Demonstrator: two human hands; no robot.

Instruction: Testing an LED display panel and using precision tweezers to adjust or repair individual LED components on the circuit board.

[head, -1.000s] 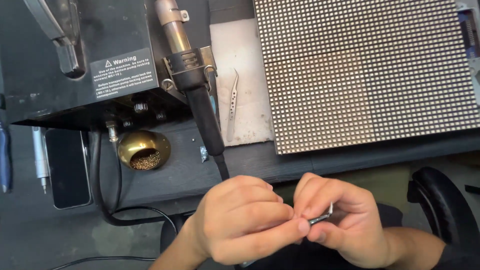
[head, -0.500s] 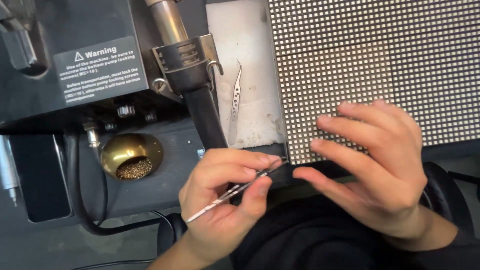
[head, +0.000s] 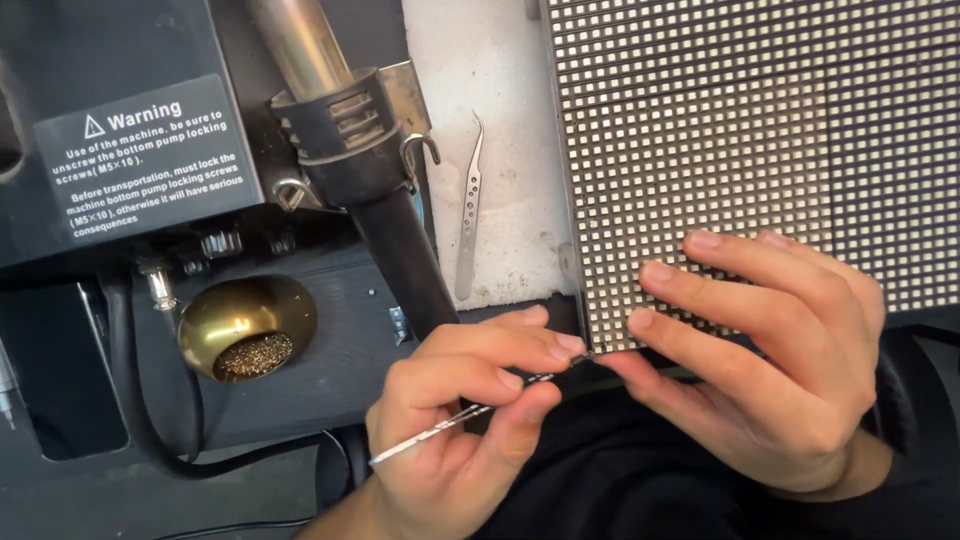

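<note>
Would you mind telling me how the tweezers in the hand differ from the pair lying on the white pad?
The held tweezers are pinched in the left hand, slanted, tip at the panel's corner; the spare tweezers lie untouched, nearly upright in the picture, with a curved tip and holes. Both are slim and silver.

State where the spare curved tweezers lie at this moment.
In the head view, the spare curved tweezers lie untouched on the white pad, upper centre, between the black hot-air handle and the dotted grid panel.
</note>
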